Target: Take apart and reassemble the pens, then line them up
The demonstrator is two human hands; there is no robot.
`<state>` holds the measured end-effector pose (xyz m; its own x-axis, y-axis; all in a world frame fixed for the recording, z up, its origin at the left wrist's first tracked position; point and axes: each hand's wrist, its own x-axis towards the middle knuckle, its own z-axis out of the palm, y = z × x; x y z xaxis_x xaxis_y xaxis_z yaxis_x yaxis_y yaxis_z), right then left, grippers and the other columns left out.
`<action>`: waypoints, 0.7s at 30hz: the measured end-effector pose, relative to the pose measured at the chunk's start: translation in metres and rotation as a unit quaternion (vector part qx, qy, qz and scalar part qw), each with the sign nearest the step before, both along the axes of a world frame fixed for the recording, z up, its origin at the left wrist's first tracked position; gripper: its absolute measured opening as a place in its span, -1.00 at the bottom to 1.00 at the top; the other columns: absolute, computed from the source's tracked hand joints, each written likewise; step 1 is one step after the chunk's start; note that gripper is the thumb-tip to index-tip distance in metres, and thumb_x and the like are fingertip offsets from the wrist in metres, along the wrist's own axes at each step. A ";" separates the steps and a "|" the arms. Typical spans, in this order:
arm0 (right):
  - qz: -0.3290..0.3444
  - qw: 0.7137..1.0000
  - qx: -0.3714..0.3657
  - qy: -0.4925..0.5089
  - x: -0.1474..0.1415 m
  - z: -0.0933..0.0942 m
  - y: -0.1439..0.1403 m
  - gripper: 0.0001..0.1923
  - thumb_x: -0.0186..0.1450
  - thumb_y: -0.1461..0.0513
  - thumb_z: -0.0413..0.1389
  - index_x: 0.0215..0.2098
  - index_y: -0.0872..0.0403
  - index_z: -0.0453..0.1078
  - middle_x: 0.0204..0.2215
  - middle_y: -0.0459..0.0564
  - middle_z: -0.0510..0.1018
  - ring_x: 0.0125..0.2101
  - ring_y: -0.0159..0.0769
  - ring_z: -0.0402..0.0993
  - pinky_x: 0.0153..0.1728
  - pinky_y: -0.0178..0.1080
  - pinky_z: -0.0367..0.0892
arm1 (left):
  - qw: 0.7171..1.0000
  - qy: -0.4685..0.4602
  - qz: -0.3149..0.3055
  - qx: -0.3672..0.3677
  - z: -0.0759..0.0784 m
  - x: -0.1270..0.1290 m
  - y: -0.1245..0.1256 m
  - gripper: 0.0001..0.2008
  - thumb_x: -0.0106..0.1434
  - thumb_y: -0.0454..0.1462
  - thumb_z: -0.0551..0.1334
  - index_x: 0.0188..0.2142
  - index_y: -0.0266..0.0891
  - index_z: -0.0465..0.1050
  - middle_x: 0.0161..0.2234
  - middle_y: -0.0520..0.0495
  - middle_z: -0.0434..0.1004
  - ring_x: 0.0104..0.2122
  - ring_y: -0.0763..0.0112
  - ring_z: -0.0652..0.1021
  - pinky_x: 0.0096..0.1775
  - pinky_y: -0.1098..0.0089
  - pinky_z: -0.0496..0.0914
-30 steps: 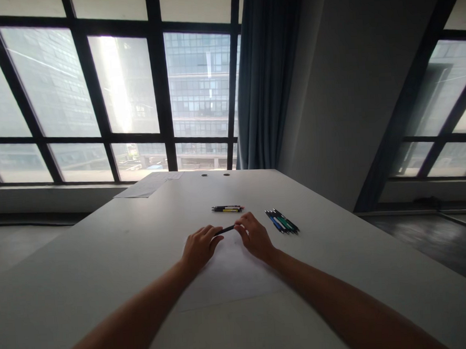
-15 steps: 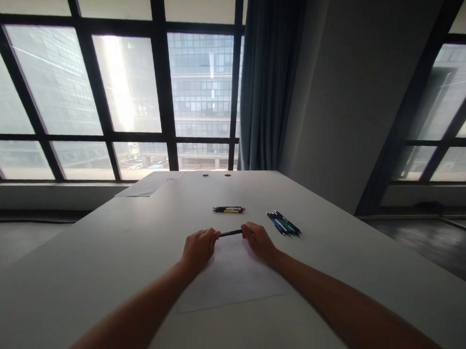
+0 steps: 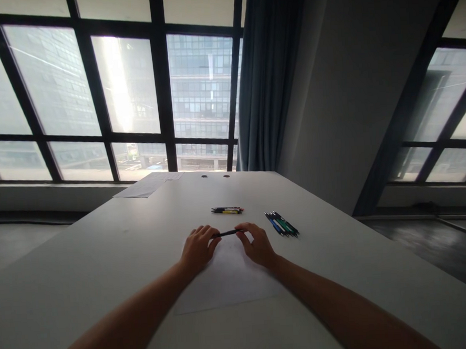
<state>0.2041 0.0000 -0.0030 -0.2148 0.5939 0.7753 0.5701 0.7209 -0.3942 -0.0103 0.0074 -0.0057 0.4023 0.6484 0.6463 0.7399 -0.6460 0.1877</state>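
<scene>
A slim dark pen (image 3: pixel 227 233) lies crosswise between my two hands, over the far end of a white sheet of paper (image 3: pixel 227 280). My left hand (image 3: pixel 198 246) pinches the pen's left end between thumb and fingers. At its other end, the thumb and fingertips of my right hand (image 3: pixel 256 242) close on the tip, with a gap inside the curled fingers. Beyond my hands lies a small group of pens (image 3: pixel 227 210), black and yellow among them. Right of my right hand is a slanted row of several pens (image 3: pixel 282 224) with blue and green barrels.
The white table (image 3: pixel 326 274) stretches away toward the windows. More paper sheets (image 3: pixel 141 187) lie at its far left edge. Two round dark cable holes (image 3: pixel 226 176) sit near the far end. A blue curtain (image 3: pixel 259 88) hangs behind the table.
My right hand has opened its curl and shifted its grip, now pinching the pen's right end with fingertips. The left fingers have lifted and spread slightly. The pen tilts slightly more.
</scene>
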 end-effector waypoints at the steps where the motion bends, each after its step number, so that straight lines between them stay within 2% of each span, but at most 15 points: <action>1: 0.011 1.000 0.007 0.013 -0.003 0.002 -0.004 -0.84 0.32 0.18 0.04 -0.23 0.07 0.40 -0.33 0.04 0.57 -0.32 -0.24 0.48 -0.20 -0.18 0.37 | 1.000 0.002 -0.003 0.004 0.000 0.000 0.000 -0.84 0.34 -0.19 0.12 -0.22 -0.18 0.42 -0.26 -0.05 0.54 -0.25 0.31 0.49 -0.19 0.31 0.32; 4: 0.051 0.997 0.000 0.053 -0.012 0.007 -0.014 -0.88 0.27 0.21 0.10 -0.25 0.07 0.40 -0.37 0.01 0.56 -0.36 -0.27 0.49 -0.26 -0.21 0.41 | 1.000 0.003 -0.013 0.016 0.000 0.000 0.001 -0.85 0.34 -0.19 0.14 -0.23 -0.18 0.43 -0.27 -0.04 0.55 -0.26 0.32 0.50 -0.21 0.32 0.33; 10: 0.134 0.983 -0.104 0.071 -0.021 0.009 -0.019 -0.82 0.23 0.22 0.16 -0.19 0.06 0.46 -0.31 0.01 0.60 -0.32 -0.26 0.54 -0.24 -0.19 0.47 | 0.998 0.000 -0.050 0.045 0.000 -0.001 0.000 -0.78 0.37 -0.14 0.09 -0.23 -0.17 0.46 -0.28 -0.05 0.57 -0.26 0.36 0.51 -0.20 0.33 0.32; 15: 0.155 0.973 -0.145 0.092 -0.022 0.007 -0.019 -0.79 0.23 0.17 0.18 -0.19 0.07 0.51 -0.28 0.04 0.62 -0.27 -0.23 0.56 -0.19 -0.16 0.48 | 0.994 0.020 -0.083 0.072 0.000 -0.003 0.001 -0.76 0.38 -0.16 0.07 -0.18 -0.17 0.48 -0.27 -0.08 0.55 -0.23 0.35 0.47 -0.20 0.33 0.31; 18: 0.157 0.966 -0.173 0.108 -0.022 0.005 -0.018 -0.75 0.22 0.12 0.20 -0.21 0.08 0.54 -0.27 0.06 0.62 -0.26 -0.20 0.57 -0.18 -0.13 0.48 | 0.994 0.033 -0.068 0.080 -0.001 -0.002 0.001 -0.76 0.38 -0.19 0.07 -0.11 -0.15 0.47 -0.24 -0.11 0.50 -0.22 0.32 0.44 -0.21 0.32 0.31; 21: 0.141 0.963 -0.192 0.122 -0.021 0.004 -0.015 -0.75 0.19 0.11 0.21 -0.24 0.10 0.55 -0.34 0.07 0.63 -0.32 -0.19 0.57 -0.24 -0.15 0.49 | 0.996 0.035 -0.034 0.079 0.000 -0.002 0.000 -0.79 0.36 -0.18 0.10 -0.17 -0.15 0.49 -0.25 -0.10 0.46 -0.23 0.31 0.42 -0.22 0.31 0.30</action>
